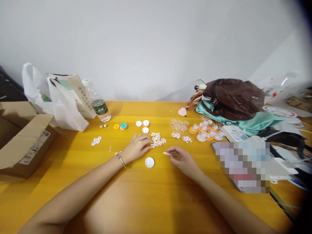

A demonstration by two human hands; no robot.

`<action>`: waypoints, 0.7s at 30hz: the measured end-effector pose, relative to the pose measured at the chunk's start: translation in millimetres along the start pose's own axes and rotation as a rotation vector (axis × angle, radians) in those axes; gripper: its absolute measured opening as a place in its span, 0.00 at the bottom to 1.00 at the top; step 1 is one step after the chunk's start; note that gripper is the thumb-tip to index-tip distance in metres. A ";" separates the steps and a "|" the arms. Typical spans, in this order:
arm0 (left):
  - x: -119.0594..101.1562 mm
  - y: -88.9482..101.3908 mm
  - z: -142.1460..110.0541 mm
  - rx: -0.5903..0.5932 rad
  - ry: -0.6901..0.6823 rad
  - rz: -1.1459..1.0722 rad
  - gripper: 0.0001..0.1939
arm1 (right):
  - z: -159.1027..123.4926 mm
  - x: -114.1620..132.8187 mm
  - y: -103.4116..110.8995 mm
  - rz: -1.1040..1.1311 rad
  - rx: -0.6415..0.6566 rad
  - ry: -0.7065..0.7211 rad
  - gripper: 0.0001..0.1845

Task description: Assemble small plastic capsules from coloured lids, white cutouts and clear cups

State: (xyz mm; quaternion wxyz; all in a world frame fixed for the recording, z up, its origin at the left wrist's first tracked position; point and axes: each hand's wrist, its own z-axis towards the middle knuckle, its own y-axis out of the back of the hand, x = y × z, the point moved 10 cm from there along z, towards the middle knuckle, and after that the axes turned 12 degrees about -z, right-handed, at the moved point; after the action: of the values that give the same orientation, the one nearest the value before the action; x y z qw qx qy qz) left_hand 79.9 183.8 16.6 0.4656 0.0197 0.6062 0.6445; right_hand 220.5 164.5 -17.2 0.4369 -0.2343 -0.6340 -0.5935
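Yellow-brown desk [136,201] under my arms, grain showing, a soft glare on the near side, and it runs back to a plain pale wall [146,48]. The white disc [149,162] lying on it is my mark. Well off to the disc's left sits an open cardboard box [39,152]; left and farther back than the disc, a white plastic bag [65,107] and a labelled water bottle [100,109]. Well to the disc's right, a brown bag [236,97] slumps on teal cloth [258,122], and a phone [241,167] lies nearer in, pixelated over.

Now my right hand [181,159], right of the disc and slightly beyond it — thumb and finger clamped on a small white piece [166,153]. It shows almost edge-on, a thin sliver; the long axis runs mostly sideways, free end pointing left and sitting a touch higher in my view.

My left hand [138,148] is beyond the disc and to its left, fingers reaching right to a pile of white openwork pieces [157,140]. Do they pinch one? I can't tell. The two hands are apart. Farther behind the disc, three white caps [145,130]; back and right of it, clear round pieces [180,123] cluster.
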 end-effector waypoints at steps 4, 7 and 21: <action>0.4 -7.2 3.4 0.016 -0.012 0.009 0.10 | -3.0 -20.9 -12.7 0.411 0.053 -0.264 0.12; -1.0 -7.6 3.5 0.004 -0.016 0.006 0.09 | -7.9 -30.3 -20.3 0.608 0.055 -0.403 0.13; 19.8 6.6 -28.2 -0.070 0.375 -0.824 0.10 | -24.3 -12.0 -60.2 0.994 0.141 -0.566 0.07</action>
State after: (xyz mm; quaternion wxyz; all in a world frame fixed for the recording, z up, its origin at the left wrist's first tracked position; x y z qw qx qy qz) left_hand 48.2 175.8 3.8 0.5660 -0.3560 0.6150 0.4180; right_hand 184.2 132.8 -62.3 0.4913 -0.6241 -0.5779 -0.1873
